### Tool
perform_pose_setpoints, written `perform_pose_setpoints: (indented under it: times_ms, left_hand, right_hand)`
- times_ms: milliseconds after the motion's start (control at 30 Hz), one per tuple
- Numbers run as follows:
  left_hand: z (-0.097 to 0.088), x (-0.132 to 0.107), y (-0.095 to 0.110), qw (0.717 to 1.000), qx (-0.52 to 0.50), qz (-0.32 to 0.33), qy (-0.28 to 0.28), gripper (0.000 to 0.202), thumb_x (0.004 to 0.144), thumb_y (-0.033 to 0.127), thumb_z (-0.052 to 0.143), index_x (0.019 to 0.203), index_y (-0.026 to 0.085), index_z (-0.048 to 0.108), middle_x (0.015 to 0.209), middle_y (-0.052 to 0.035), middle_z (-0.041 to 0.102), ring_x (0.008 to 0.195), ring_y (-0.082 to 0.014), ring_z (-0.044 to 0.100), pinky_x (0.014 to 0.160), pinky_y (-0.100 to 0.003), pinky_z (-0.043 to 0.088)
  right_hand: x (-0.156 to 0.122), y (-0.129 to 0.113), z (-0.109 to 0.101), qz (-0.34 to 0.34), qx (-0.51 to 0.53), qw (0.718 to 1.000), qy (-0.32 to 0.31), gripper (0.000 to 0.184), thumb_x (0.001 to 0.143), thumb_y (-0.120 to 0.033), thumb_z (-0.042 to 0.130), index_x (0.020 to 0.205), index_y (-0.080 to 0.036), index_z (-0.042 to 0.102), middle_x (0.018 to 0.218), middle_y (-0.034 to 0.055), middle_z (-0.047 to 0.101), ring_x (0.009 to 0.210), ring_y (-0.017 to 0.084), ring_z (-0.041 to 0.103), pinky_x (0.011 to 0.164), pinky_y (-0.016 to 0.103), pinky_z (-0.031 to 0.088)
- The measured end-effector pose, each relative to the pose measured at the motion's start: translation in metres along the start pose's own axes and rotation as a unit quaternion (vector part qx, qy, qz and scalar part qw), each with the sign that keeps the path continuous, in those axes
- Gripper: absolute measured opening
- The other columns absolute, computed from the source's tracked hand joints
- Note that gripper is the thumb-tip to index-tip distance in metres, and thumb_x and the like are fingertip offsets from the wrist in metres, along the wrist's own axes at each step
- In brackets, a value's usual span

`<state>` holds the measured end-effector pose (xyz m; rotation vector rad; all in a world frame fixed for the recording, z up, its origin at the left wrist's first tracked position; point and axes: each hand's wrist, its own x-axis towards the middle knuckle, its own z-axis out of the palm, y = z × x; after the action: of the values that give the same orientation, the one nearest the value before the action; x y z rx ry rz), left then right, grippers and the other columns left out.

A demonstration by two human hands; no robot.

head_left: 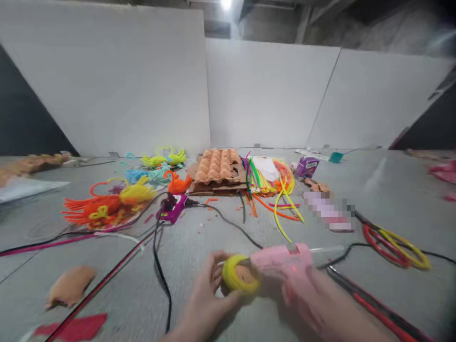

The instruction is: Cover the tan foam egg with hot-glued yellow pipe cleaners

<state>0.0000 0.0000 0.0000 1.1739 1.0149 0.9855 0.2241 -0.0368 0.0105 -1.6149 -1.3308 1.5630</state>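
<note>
The left hand (210,294) sits near the bottom of the view, its fingers (213,270) curled and clamped on a yellow pipe-cleaner ring (231,280) with a tan scrap (244,274) set inside it. The right hand (313,304), blurred, grips a pink hot glue gun (285,266), whose front end sits right beside the ring. Its fingers look closed around the handle.

On the grey counter (185,294), a black cord (160,270) runs near the hands, and a purple corded device (173,208) lies farther off. Toward the far side sit an egg carton (217,166) on cardboard and a heap of loose pipe cleaners (270,190) to its right. An orange-and-yellow pipe-cleaner piece (103,204) lies left, red and yellow pipe-cleaner rings (395,247) right, and a loose cardboard scrap (71,286) near left
</note>
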Motion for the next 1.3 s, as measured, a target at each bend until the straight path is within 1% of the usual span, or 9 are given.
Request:
perform_pose_setpoints:
  times_ms: [167, 300, 400, 567, 733, 933, 1067, 1167, 1300]
  left_hand:
    - [-0.004, -0.001, -0.004, 1.0, 0.014, 0.013, -0.005, 0.044, 0.06, 0.007, 0.068, 0.096, 0.021, 0.048, 0.103, -0.0089, 0.068, 0.1, -0.0257, 0.064, 0.087, -0.035, 0.047]
    - [-0.005, -0.001, -0.006, 1.0, 0.022, 0.02, -0.008, 0.044, 0.061, 0.005, 0.067, 0.098, 0.021, 0.05, 0.104, -0.0088, 0.068, 0.102, -0.026, 0.064, 0.089, -0.036, 0.047]
    - [-0.005, 0.0, -0.006, 0.999, 0.026, 0.022, -0.014, 0.043, 0.062, 0.005, 0.067, 0.098, 0.02, 0.05, 0.105, -0.0092, 0.067, 0.103, -0.0262, 0.063, 0.09, -0.037, 0.046]
    - [-0.005, 0.0, -0.007, 0.999, 0.024, 0.023, -0.016, 0.044, 0.062, 0.004, 0.068, 0.099, 0.02, 0.051, 0.105, -0.0089, 0.067, 0.103, -0.0259, 0.064, 0.09, -0.036, 0.046]
    - [-0.006, 0.0, -0.007, 0.999, 0.023, 0.027, -0.015, 0.044, 0.061, 0.003, 0.067, 0.098, 0.02, 0.051, 0.104, -0.0079, 0.067, 0.102, -0.0254, 0.064, 0.09, -0.035, 0.046]
    - [-0.006, 0.0, -0.007, 0.999, 0.023, 0.027, -0.016, 0.044, 0.06, 0.003, 0.068, 0.097, 0.021, 0.052, 0.103, -0.0075, 0.069, 0.102, -0.0252, 0.064, 0.089, -0.035, 0.047]
    - [-0.006, 0.0, -0.007, 0.999, 0.021, 0.024, -0.015, 0.044, 0.06, 0.003, 0.067, 0.098, 0.02, 0.052, 0.104, -0.0083, 0.069, 0.103, -0.0254, 0.064, 0.09, -0.035, 0.047]
    - [-0.006, 0.001, -0.006, 0.999, 0.025, 0.025, -0.014, 0.043, 0.06, 0.004, 0.067, 0.098, 0.02, 0.052, 0.104, -0.009, 0.068, 0.103, -0.0256, 0.064, 0.09, -0.035, 0.047]
    - [-0.006, 0.001, -0.006, 0.999, 0.035, 0.026, -0.013, 0.043, 0.061, 0.005, 0.068, 0.098, 0.02, 0.052, 0.105, -0.0095, 0.068, 0.103, -0.0255, 0.064, 0.09, -0.035, 0.047]
  right_hand:
    - [0.002, 0.001, 0.0, 0.001, 0.003, 1.0, 0.009, 0.04, 0.081, -0.062, 0.051, 0.08, -0.022, 0.054, 0.05, -0.0068, 0.05, 0.038, 0.008, 0.042, 0.039, 0.022, 0.031]
    - [0.003, -0.004, -0.002, -0.019, 0.023, 1.0, 0.004, 0.041, 0.076, -0.063, 0.055, 0.077, -0.022, 0.054, 0.068, -0.0013, 0.062, 0.042, 0.008, 0.047, 0.041, 0.023, 0.037]
    - [0.002, -0.006, -0.004, -0.029, 0.028, 0.999, -0.003, 0.041, 0.071, -0.062, 0.06, 0.076, -0.022, 0.055, 0.072, 0.0002, 0.063, 0.043, 0.009, 0.05, 0.041, 0.023, 0.038]
    - [0.005, 0.001, -0.001, -0.024, 0.028, 0.999, 0.012, 0.041, 0.072, -0.064, 0.056, 0.073, -0.023, 0.054, 0.064, -0.0015, 0.059, 0.039, 0.009, 0.045, 0.036, 0.023, 0.033]
    - [0.006, 0.002, 0.0, -0.024, 0.03, 0.999, 0.022, 0.041, 0.072, -0.064, 0.056, 0.071, -0.023, 0.052, 0.06, -0.0029, 0.057, 0.039, 0.009, 0.045, 0.038, 0.023, 0.034]
    - [0.003, -0.002, 0.0, -0.022, 0.035, 0.999, 0.024, 0.04, 0.071, -0.062, 0.057, 0.069, -0.024, 0.051, 0.06, -0.0031, 0.058, 0.04, 0.009, 0.046, 0.038, 0.023, 0.035]
    - [0.004, 0.004, 0.002, -0.023, 0.04, 0.998, 0.042, 0.038, 0.076, -0.061, 0.053, 0.07, -0.024, 0.052, 0.059, -0.004, 0.057, 0.041, 0.009, 0.047, 0.039, 0.022, 0.035]
    - [0.008, 0.01, 0.003, -0.013, 0.038, 0.997, 0.059, 0.039, 0.076, -0.063, 0.053, 0.071, -0.024, 0.054, 0.059, -0.0036, 0.058, 0.043, 0.011, 0.052, 0.04, 0.022, 0.038]
    - [0.012, 0.013, 0.004, -0.01, 0.017, 0.999, 0.048, 0.043, 0.074, -0.066, 0.053, 0.075, -0.023, 0.056, 0.062, -0.0028, 0.06, 0.04, 0.009, 0.049, 0.037, 0.022, 0.036]
